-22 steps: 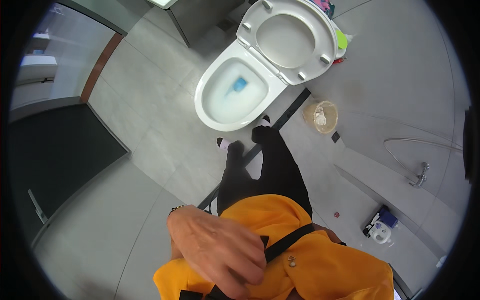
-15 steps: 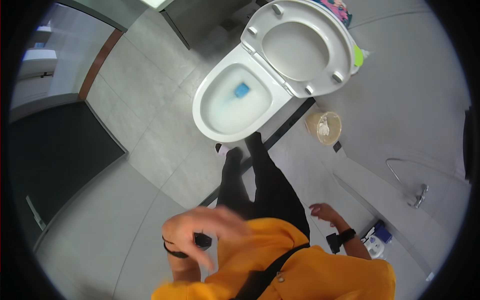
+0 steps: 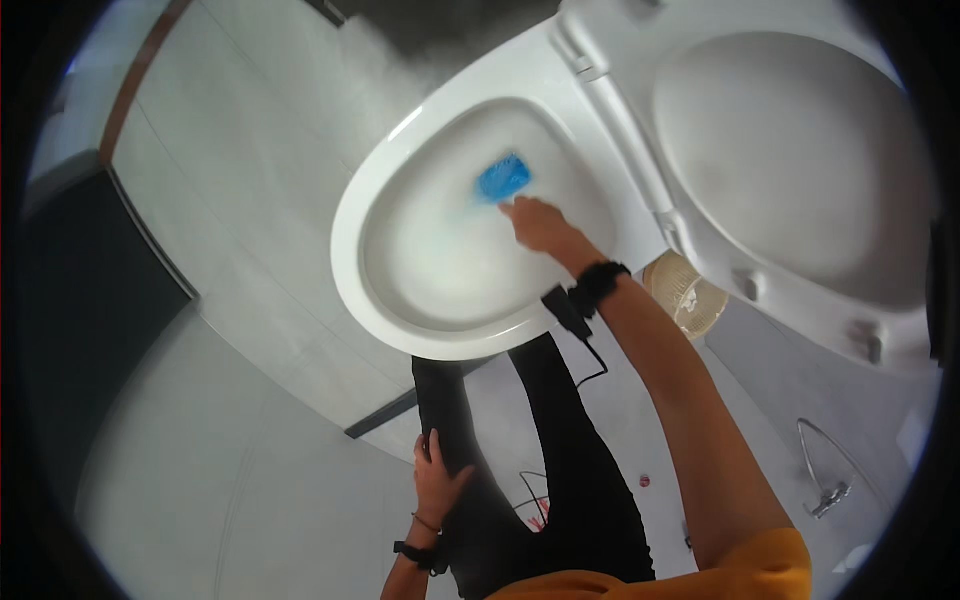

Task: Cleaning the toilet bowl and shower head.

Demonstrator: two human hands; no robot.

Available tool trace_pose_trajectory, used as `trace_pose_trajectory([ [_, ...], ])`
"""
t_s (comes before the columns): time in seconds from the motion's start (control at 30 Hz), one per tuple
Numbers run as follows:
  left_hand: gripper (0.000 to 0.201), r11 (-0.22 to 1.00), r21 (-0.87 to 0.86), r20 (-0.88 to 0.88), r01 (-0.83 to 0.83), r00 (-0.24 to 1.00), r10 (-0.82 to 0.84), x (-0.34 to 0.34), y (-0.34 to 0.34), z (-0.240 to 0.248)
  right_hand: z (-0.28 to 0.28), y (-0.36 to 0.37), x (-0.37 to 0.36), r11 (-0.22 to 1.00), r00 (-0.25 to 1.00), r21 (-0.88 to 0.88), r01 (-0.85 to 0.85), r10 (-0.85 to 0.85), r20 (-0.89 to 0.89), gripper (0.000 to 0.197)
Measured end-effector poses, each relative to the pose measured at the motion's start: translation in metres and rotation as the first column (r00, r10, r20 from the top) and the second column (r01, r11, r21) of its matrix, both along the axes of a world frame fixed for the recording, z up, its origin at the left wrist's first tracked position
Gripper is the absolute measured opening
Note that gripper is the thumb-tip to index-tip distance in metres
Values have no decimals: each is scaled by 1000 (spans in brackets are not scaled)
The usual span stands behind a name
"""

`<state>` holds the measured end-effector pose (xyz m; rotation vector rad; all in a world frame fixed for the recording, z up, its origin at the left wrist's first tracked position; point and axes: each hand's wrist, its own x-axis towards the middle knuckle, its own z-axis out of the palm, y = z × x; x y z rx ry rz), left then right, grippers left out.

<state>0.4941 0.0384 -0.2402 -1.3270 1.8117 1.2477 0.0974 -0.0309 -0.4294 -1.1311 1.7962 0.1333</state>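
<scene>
A white toilet bowl (image 3: 352,270) stands in front of me, its seat and lid (image 3: 665,110) raised. Low in the bowl lies a bright blue patch (image 3: 505,178), seemingly coloured water in the drain opening. My right hand (image 3: 543,225) is over the bowl, one finger stretched out toward the near edge of the blue and the other fingers curled. It holds nothing that I can see; whether the fingertip touches the blue, I cannot tell. My left hand (image 3: 438,485) rests on my left leg (image 3: 455,420) with fingers spread.
A beige waste bin (image 3: 690,295) with white paper in it stands right of the toilet. A shower tap (image 3: 830,495) is on the right wall. To the left is a dark door (image 3: 120,290). A black wristband with a cable (image 3: 568,310) hangs at my right wrist.
I have leaned nearer to the toilet. My right hand has gone from beside my hip to inside the bowl. My left hand has dropped from before my chest onto my leg.
</scene>
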Motion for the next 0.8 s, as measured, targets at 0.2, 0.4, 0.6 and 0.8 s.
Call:
trace_pose_trajectory([
  [0.2,96,991,100,74,-89,994,82,-11,29,-26,-76,-17,-28,914,938,289,-285,329,-114,54],
  [0.4,94,974,147,145,-173,978,152,-14,26,-26,-115,-31,-29,727,759,364,-582,646,-75,44],
  [0.6,94,967,145,174,-211,967,185,-16,36,-33,-125,-41,-37,471,453,306,-827,882,-133,33],
  [0.8,92,958,137,147,-251,962,231,-17,35,-36,-136,-33,-34,498,433,349,-794,866,-250,19],
])
